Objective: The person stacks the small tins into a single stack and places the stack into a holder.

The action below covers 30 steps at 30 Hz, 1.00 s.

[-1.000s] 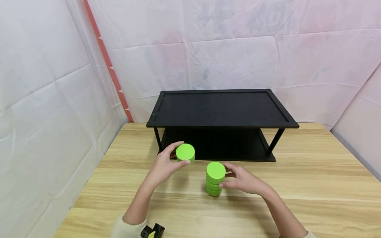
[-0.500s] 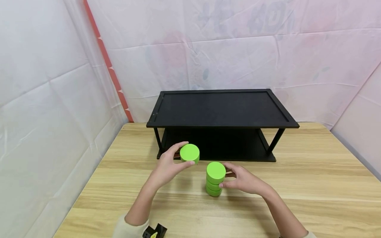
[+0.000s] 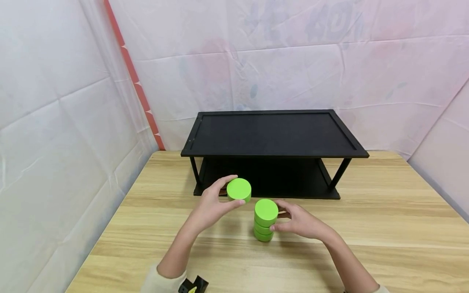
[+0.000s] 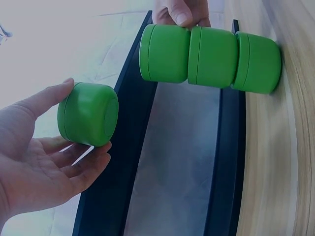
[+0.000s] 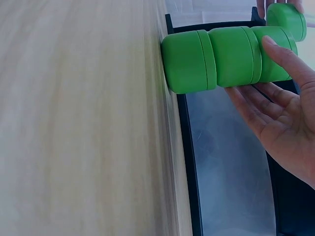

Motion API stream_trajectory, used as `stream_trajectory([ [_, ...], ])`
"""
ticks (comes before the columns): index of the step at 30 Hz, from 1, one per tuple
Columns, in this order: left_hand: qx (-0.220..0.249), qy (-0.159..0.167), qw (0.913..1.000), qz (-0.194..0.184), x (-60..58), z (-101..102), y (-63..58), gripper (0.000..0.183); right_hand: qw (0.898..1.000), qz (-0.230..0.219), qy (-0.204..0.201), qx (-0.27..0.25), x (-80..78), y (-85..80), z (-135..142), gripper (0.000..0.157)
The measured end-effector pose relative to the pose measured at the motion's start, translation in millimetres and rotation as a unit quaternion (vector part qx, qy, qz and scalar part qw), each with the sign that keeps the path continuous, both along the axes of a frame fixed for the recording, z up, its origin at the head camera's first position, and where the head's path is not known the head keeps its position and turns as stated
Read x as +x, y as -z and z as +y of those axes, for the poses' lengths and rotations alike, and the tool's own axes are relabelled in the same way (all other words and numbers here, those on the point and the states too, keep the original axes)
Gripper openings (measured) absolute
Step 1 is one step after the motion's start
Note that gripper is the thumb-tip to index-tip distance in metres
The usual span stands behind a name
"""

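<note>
My left hand [image 3: 213, 204] holds a small round green jar [image 3: 239, 189] between thumb and fingers, above the table and left of a stack. A seam below the jar's lid shows in the left wrist view, where the jar [image 4: 89, 114] stands apart from the others. Three matching green jars [image 3: 266, 211] form that upright stack on the table. My right hand [image 3: 302, 221] grips the stack's top jar from the right. In the right wrist view its thumb lies on the top jar [image 5: 271, 54], with the fingers around the far side, partly hidden.
Behind the hands stands a black two-level rack [image 3: 275, 134] with a raised rim and slanted posts. It rests on a wooden table [image 3: 384, 228]. White cloth sheets [image 3: 73, 122] hang at the left, back and right.
My left hand has moved steadily to the right with its jar, closer to the stack. The right hand and the stacked jars have stayed in place.
</note>
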<state>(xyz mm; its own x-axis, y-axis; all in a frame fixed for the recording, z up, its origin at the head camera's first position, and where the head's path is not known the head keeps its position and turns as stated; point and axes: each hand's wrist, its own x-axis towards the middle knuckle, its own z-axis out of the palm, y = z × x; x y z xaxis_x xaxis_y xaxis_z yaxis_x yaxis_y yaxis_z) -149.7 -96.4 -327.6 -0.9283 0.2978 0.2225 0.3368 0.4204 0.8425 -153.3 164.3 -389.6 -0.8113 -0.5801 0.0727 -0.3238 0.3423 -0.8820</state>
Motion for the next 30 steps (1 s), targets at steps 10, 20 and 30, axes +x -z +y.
stream_trajectory([
  [10, -0.007, 0.012, 0.9999, -0.005, 0.7, 7, -0.8, 0.061, 1.000, 0.002, 0.001, 0.002, -0.5, 0.6, 0, 0.063],
  [20, -0.011, 0.023, 0.9997, -0.001, 1.5, 12, -1.5, 0.062, 1.000, 0.003, 0.000, 0.003, -0.7, 0.6, 1, 0.064],
  [30, -0.017, 0.027, 0.9995, -0.003, 2.8, 18, -3.6, 0.063, 1.000, 0.004, 0.001, 0.001, 0.0, 0.2, 1, 0.064],
])
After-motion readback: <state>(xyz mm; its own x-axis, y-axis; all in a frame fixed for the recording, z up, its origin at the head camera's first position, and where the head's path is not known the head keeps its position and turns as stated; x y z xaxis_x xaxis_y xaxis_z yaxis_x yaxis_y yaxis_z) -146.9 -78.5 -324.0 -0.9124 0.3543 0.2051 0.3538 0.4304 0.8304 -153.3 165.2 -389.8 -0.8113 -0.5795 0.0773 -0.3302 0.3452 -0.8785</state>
